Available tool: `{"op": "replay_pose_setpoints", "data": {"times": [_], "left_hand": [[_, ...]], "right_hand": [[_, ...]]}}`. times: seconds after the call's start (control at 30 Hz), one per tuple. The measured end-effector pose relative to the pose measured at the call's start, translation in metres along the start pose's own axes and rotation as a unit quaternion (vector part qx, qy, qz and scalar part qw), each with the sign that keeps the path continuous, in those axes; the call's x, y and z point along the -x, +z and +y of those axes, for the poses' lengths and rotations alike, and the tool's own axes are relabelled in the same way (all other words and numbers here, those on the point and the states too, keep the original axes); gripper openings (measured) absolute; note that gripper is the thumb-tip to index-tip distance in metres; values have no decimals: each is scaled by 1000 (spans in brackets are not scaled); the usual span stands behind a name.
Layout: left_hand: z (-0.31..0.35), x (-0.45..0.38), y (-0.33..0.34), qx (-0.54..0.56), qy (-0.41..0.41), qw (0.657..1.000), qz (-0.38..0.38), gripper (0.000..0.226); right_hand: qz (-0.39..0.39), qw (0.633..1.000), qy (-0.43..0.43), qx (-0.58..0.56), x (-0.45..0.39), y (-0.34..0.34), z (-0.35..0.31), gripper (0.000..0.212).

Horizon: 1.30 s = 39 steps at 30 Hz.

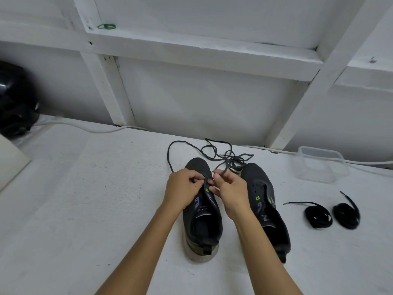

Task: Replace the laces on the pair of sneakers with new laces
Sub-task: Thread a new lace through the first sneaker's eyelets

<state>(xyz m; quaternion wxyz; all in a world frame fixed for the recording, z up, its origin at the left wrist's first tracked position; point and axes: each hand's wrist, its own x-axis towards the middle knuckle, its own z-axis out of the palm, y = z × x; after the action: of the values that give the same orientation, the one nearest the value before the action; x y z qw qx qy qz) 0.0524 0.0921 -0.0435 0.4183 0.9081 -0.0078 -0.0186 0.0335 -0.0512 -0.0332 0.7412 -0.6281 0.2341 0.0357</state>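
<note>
Two dark sneakers stand side by side on the white table, toes away from me. Both my hands work at the front eyelets of the left sneaker (202, 226). My left hand (182, 188) pinches a thin dark lace at the eyelets. My right hand (227, 188) pinches the same lace, which trails off into a loose tangle of dark lace (221, 154) beyond the toes. The right sneaker (265, 201) has no lace in its eyelets. Two coiled black laces (318, 213) (346, 216) lie to the right of the shoes.
A clear plastic container (321, 165) sits at the back right of the table. A white cable (85, 127) runs along the wall. A black rounded object (14, 101) stands at the far left, with a pale board (10, 160) below it.
</note>
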Motion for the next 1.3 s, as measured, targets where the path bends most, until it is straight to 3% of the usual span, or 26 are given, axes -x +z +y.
{"op": "replay_pose_setpoints", "data": {"times": [0.2, 0.37, 0.7, 0.87, 1.0, 1.17, 1.3], "left_hand": [[-2, 0, 1, 5, 1, 1000, 5, 16], [-1, 0, 3, 12, -7, 1000, 6, 14], [-3, 0, 3, 21, -14, 1000, 5, 15], [-3, 0, 4, 12, -10, 1000, 4, 16], [-3, 1, 6, -2, -10, 1000, 3, 16], [0, -1, 8, -69, 4, 998, 8, 14], [5, -2, 7, -95, 27, 995, -13, 11]], "right_hand": [[23, 999, -40, 18, -2, -1, 2, 8], [69, 985, -88, 134, -9, 0, 7, 11], [81, 979, -131, 130, -6, 5, 8, 8], [80, 965, -169, 182, -6, 8, 13, 7], [80, 958, -156, 227, -6, 7, 12, 11], [30, 977, -88, 189, -10, -1, 16, 2], [2, 983, -88, 161, -4, -2, 17, 25]]}}
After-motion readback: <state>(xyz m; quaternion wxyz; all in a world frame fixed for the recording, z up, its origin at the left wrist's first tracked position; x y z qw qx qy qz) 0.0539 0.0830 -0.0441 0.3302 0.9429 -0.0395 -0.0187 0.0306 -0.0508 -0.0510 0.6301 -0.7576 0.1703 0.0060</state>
